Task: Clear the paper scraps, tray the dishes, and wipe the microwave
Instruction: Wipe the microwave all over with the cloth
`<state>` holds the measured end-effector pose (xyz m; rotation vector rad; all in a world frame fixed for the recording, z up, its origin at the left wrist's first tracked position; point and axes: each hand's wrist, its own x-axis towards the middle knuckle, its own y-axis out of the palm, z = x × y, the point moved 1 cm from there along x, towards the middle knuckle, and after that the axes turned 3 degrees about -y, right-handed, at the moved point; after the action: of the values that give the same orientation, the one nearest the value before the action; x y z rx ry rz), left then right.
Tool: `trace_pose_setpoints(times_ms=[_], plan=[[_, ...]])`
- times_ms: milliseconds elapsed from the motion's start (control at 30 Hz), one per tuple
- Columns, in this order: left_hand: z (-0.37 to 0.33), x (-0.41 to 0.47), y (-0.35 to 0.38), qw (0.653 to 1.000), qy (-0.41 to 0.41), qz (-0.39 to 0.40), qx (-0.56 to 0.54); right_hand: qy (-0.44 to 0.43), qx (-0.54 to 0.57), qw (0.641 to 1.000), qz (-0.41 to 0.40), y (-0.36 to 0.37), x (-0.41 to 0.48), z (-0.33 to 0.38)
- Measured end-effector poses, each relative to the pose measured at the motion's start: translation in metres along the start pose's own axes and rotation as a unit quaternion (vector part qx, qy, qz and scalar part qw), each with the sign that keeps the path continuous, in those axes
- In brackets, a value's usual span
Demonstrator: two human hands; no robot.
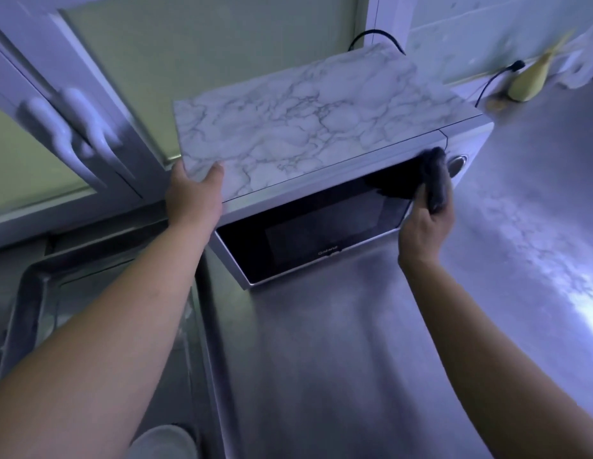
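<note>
A white microwave [321, 134] with a marble-patterned top and a dark glass door stands on a steel counter [354, 342]. My left hand [192, 197] grips the front left corner of its top, thumb on the marble surface. My right hand [427, 220] holds a dark cloth [421, 180] pressed against the upper right part of the door, beside the round knob [456, 164]. No paper scraps or dishes are visible.
A steel sink [39, 293] lies at the lower left. White cabinet doors with handles [69, 134] hang at the upper left. A yellowish object [530, 81] and a black cable [487, 84] sit behind the microwave at the right. A round pale object [162, 442] shows at the bottom edge.
</note>
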<state>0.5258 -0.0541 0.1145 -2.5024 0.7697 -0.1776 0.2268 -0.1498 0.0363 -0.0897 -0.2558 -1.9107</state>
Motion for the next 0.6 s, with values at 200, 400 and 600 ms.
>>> trace_pose_setpoints(times_ms=[200,400,600], plan=[[0.000,-0.003,0.000,1.000,0.010,-0.004,-0.013,-0.006,-0.071,0.997,-0.033,0.027,-0.012,-0.042],[0.001,-0.001,0.000,1.000,0.011,-0.014,-0.013,0.129,-0.047,0.986,-0.092,0.037,-0.045,-0.096],[0.003,0.002,0.000,1.000,0.006,-0.012,-0.012,0.202,0.009,0.969,-0.144,0.062,-0.078,-0.103]])
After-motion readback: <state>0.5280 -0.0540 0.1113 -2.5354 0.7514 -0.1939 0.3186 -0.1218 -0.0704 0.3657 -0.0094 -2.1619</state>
